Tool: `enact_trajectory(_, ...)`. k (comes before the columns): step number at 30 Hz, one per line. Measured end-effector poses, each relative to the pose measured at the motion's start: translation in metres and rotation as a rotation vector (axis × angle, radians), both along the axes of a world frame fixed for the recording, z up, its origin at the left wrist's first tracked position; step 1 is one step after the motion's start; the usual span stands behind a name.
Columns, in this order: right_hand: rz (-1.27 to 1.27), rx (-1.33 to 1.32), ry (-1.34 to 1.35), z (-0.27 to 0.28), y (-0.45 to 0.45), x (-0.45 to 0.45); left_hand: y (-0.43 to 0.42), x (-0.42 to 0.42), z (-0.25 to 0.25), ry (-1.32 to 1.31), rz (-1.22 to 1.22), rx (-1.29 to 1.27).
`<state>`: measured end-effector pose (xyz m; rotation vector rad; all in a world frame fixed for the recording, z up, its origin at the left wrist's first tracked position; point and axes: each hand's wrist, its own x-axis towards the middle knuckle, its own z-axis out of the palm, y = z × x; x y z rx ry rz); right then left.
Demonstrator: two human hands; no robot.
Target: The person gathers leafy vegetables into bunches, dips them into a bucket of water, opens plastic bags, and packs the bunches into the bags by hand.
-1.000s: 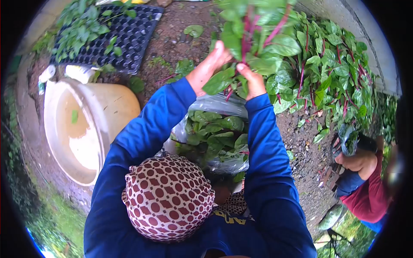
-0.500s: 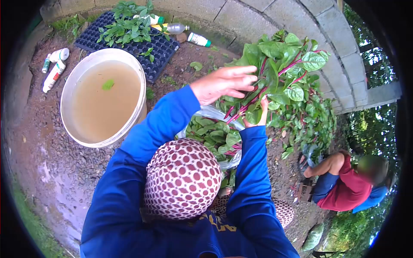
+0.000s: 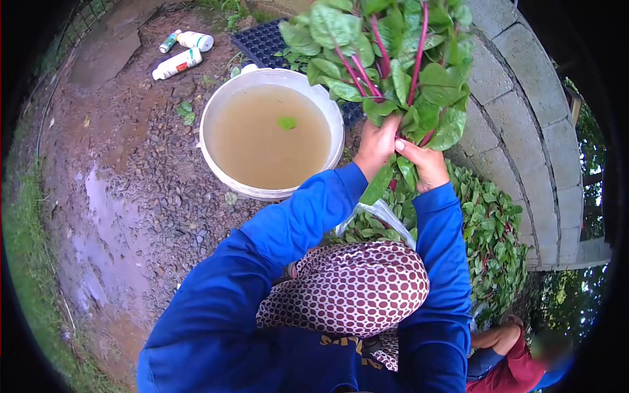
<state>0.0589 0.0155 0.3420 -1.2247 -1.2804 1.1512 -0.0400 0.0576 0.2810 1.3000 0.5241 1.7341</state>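
Observation:
A big bunch of Malabar spinach (image 3: 393, 72), with broad green leaves and thick magenta stems, is held up before me at the top of the view. My left hand (image 3: 379, 145) is closed around its lower stems. Right beside it, my right hand (image 3: 424, 165) grips the same bunch, thumb across the stems. Some leaves hang below both hands. Under them, a clear plastic bag (image 3: 386, 215) with more of these greens is partly hidden by my knee.
A white bucket (image 3: 208, 141) of murky water stands left of my hands, a leaf floating in it. Behind are a black seedling tray (image 3: 262, 42) and several bottles (image 3: 178, 63). A heap of greens (image 3: 491, 242) lies by the block wall (image 3: 524, 118). Another person (image 3: 508, 367) sits lower right.
My left hand, with fingers spread beside the bunch before, has closed on the stems next to my right hand. The bunch now stands more upright. My view has shifted, bringing the bucket nearer the middle.

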Motion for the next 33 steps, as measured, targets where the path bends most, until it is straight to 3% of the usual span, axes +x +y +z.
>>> enact_trajectory(2,0.103,0.078,-0.078,0.008,0.019,-0.023,0.002,-0.025,-0.010,0.180,0.196,0.019)
enact_trajectory(5,0.344,0.259,-0.617,0.019,0.044,-0.045,-0.013,-0.044,-0.027,0.294,0.441,-0.073)
enact_trajectory(6,0.400,0.283,-0.787,0.021,0.047,-0.054,-0.023,-0.053,-0.030,0.245,0.326,-0.179)
enact_trajectory(8,0.496,0.331,-1.127,0.026,0.048,-0.075,-0.039,-0.055,-0.039,-0.451,-0.271,-0.540)
enact_trajectory(10,0.579,0.372,-1.373,0.020,0.047,-0.099,-0.059,-0.052,-0.040,-1.141,-0.630,-0.856)
enact_trajectory(12,0.628,0.475,-1.725,-0.005,0.046,-0.112,-0.086,-0.051,-0.047,-0.846,-0.619,-0.927)
enact_trajectory(14,0.633,0.474,-1.826,-0.031,0.054,-0.120,-0.107,-0.059,-0.058,-0.543,-0.703,-0.934)
enact_trajectory(15,0.634,0.470,-1.876,-0.039,0.059,-0.123,-0.108,-0.067,-0.078,-0.340,-0.862,-0.931)
enact_trajectory(18,0.705,0.320,-2.024,-0.044,0.067,-0.147,-0.106,-0.082,-0.125,-0.061,-0.825,-0.903)
enact_trajectory(22,0.755,0.221,-2.013,-0.063,0.074,-0.167,-0.098,-0.074,-0.188,0.106,-0.707,-0.944)
enact_trajectory(27,0.810,0.210,-2.009,-0.060,0.073,-0.167,-0.100,-0.042,-0.223,0.269,-0.631,-0.811)
enact_trajectory(33,0.756,0.433,-2.026,-0.002,0.071,-0.127,-0.107,-0.023,-0.232,0.539,-0.554,-0.772)
